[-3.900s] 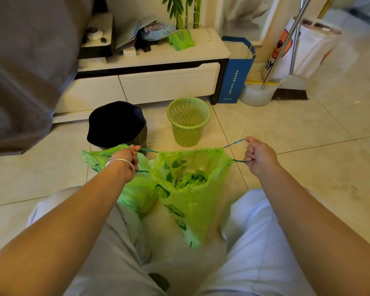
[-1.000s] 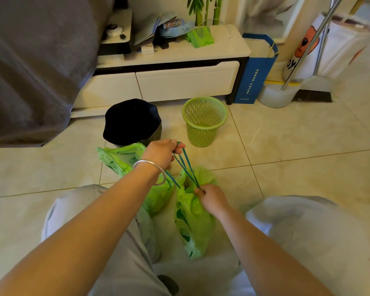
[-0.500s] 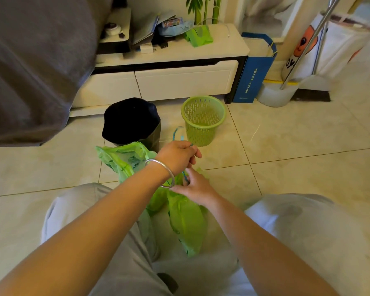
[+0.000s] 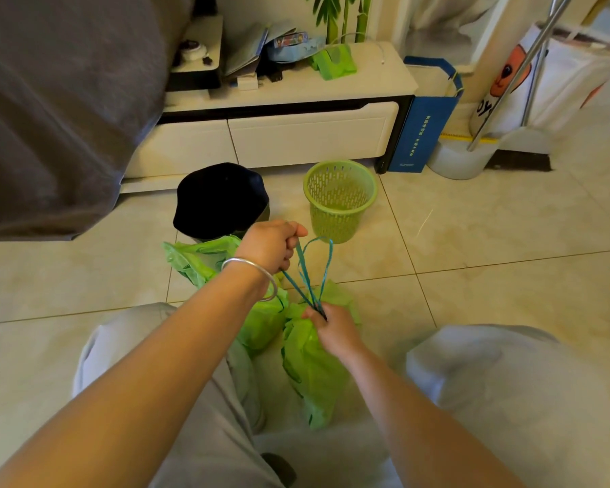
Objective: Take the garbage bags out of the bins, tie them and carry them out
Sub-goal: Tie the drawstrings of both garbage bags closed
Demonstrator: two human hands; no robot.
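While the person crouches over the pale tiled floor (image 4: 472, 241), two light-green plastic garbage bags lie between the grey-trousered knees. Nearer bag (image 4: 309, 368): mouth gathered shut, resting on the floor, neck pinched in the right hand (image 4: 331, 329), whose fingers press together around the bunched plastic and the base of the blue drawstring loops (image 4: 314, 269). Drawstrings: thin blue cord, rising from that pinch up to the left hand (image 4: 272, 244), which is closed into a fist on their upper ends; one loop arcs free just right of the fist. Left wrist: plain silver bangle (image 4: 257, 276). Second green bag (image 4: 198, 262): lying on the floor behind the left forearm, partly hidden by it, touching the nearer bag. Beyond the hands: one round bin with a black liner (image 4: 219, 199), and beside it one lime-green perforated plastic basket (image 4: 338, 199), upright, with no liner. Behind them: low white cabinet (image 4: 296, 135) with drawers, cluttered top; blue paper carrier bag (image 4: 423, 132) standing at its right end.
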